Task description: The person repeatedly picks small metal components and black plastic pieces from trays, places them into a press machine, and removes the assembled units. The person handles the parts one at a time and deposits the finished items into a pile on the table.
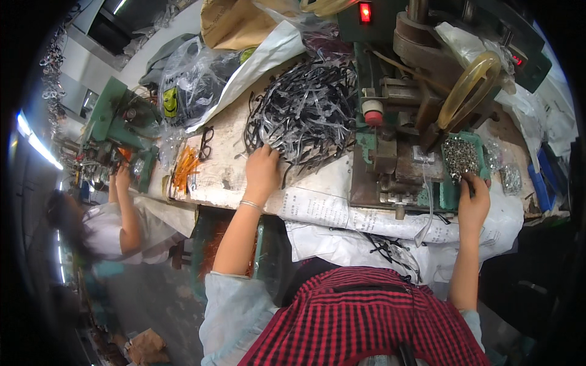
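My left hand (263, 175) rests at the near left edge of a tangled pile of black and clear eyeglass temples (305, 110). Its fingers are bent down onto the pile, and what they pinch is hidden. My right hand (474, 201) reaches to the near edge of a green tray (484, 152) full of small metal parts (459, 157), which look like hinges. Thumb and fingers are drawn together there; anything between them is too small to make out. A clear temple-like strip (427, 189) hangs from the front of the green bench machine (400, 161), between my hands.
A red button (373, 116) sits on the machine. Left of the pile lie orange strips (185, 168) and a dark glasses frame (207, 143). Plastic bags (195, 79) stand behind. A person (131, 226) works at another green machine (113, 119). White sheeting (317, 207) covers the table's front edge.
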### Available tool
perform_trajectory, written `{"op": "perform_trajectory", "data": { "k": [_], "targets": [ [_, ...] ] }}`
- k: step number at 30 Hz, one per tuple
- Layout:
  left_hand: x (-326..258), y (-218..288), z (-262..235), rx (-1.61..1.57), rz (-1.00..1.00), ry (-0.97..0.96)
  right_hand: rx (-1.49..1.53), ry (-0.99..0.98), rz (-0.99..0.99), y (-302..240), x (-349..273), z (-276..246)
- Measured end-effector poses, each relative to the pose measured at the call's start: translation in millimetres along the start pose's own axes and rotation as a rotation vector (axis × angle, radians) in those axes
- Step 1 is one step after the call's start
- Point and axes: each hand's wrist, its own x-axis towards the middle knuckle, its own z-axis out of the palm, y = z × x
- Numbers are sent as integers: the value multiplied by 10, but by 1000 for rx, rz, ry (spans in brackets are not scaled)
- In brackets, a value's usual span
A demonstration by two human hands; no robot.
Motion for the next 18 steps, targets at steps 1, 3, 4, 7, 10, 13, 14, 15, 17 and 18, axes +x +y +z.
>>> {"op": "perform_trajectory", "data": {
  "k": [1, 3, 4, 7, 10, 13, 14, 15, 17, 18],
  "targets": [
    [-5, -84, 62, -53, 10, 16, 0, 34, -2, 75, -83, -48],
    [-130, -150, 49, -111, -1, 82, 3, 69, 58, 155, -284, -273],
    [-181, -160, 46, -129, -11, 127, -3, 98, 83, 222, -371, -387],
    [-246, -230, -6, -161, -36, 190, 35, 114, 193, 264, -479, -556],
    [-30, -223, -85, -247, -38, 209, 191, 55, 140, -12, -387, -635],
    [224, -97, -263, -168, -29, -7, 296, -60, -128, -651, 23, -544],
    [311, -31, -307, -216, -52, -25, 367, -107, -117, -900, 172, -487],
    [410, 33, -335, -262, -64, -44, 413, -121, -179, -1013, 304, -408],
    [547, 108, -247, -409, -117, 94, 472, -24, -110, -1120, 484, -86],
    [564, 76, -160, -423, -75, 218, 704, -75, -36, -1181, 508, 47]
  ]
}}
